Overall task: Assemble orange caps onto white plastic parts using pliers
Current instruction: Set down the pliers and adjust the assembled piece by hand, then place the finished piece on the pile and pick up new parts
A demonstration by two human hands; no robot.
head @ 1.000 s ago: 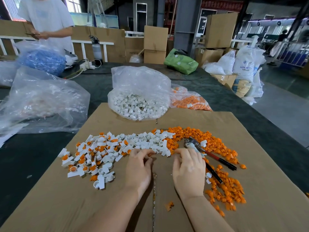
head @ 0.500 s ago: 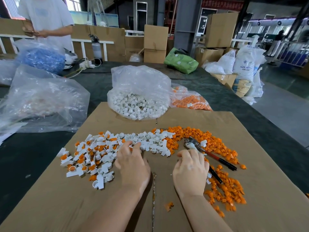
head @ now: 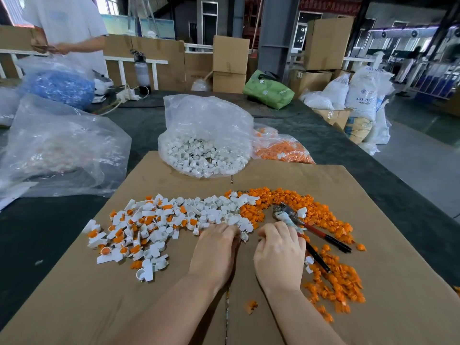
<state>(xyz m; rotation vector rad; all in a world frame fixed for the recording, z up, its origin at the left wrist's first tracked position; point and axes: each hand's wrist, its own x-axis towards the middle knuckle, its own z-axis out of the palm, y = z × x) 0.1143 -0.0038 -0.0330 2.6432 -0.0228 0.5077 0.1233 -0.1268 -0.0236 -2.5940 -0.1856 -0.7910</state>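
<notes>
Pliers (head: 310,235) just right of right hand (head: 278,255); white parts (head: 211,207) touching left hand (head: 216,247) fingertips; both hands curled, grip contents can't tell.

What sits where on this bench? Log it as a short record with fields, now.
surface: cardboard sheet
left hand: fingers curled at the near edge of the white parts pile; whether it holds one is hidden
right hand: fingers curled, contents hidden
pliers: lying beside the right hand, on the orange caps
capped parts: far left
bags behind: white parts bag, orange caps bag

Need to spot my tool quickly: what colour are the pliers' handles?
Red and black, on the pliers in the head view.
</notes>
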